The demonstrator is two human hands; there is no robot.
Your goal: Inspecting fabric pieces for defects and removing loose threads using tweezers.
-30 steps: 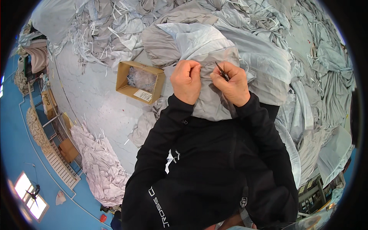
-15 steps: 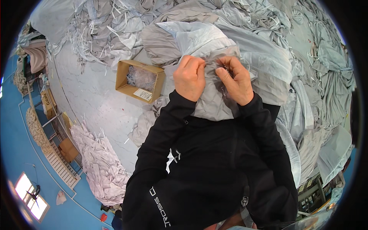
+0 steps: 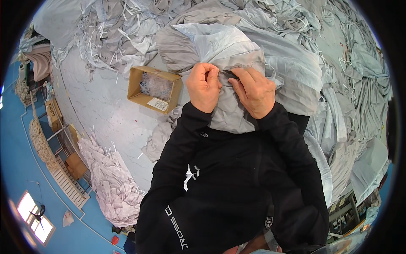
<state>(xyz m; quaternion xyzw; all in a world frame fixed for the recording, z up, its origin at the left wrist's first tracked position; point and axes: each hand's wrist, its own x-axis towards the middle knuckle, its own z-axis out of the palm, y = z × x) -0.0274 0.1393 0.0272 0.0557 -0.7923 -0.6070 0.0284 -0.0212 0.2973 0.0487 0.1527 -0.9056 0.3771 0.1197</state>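
A grey cloth (image 3: 232, 112) is bunched in front of me, its far part spread over a larger heap with a pale blue-white panel (image 3: 220, 40). My left hand (image 3: 203, 87) is closed, thumb against the curled fingers, pinching the edge of the grey cloth. Whatever else those fingertips may hold is too small to make out. Just to its right, my right hand (image 3: 255, 92) grips a fold of the same cloth between thumb and bent fingers. A narrow gap separates the two hands, and cloth runs across it.
Left of my hands stands an open cardboard box (image 3: 175, 95) holding a clear plastic bag of small pieces. Heaped grey fabric (image 3: 118, 38) with white ties lies across the far side. More grey and pale fabric (image 3: 338, 127) hangs at the right, and pinkish-grey fabric (image 3: 111, 182) at lower left.
My right hand has shifted slightly left and turned palm-down, its fingers now reaching over the cloth. The left hand has dropped a little nearer to me. The cloth between them has re-folded.
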